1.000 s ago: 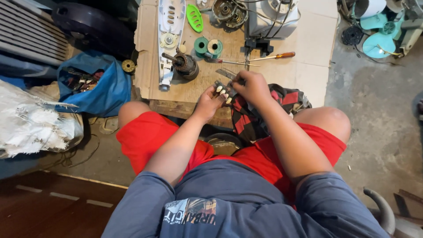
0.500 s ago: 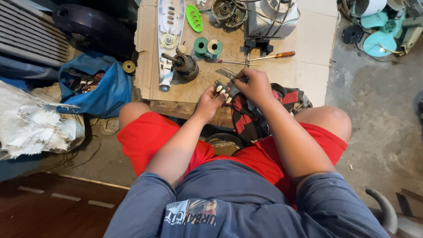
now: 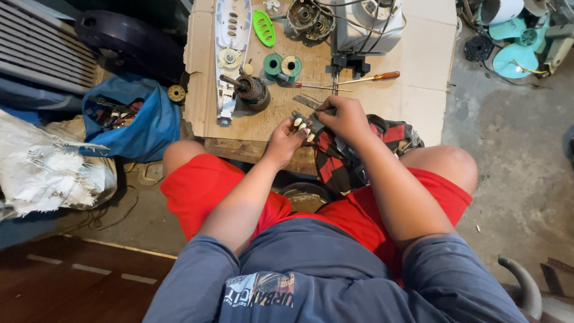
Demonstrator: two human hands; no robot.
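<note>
Hands unmoved | both fingers point(image 3: 297, 122) grip switch block point(image 3: 304, 124) (at board edge point(image 3: 239, 143))

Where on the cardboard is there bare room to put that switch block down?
Barest: the pale right end of the cardboard, beyond the screwdriver and right hand. A smaller patch lies left of the left hand, below the motor rotor. The top middle is crowded: wire spools, white panel, motor housing.

Stained concrete floor point(image 3: 508, 155), cardboard-topped low table point(image 3: 418, 66), daylight
</note>
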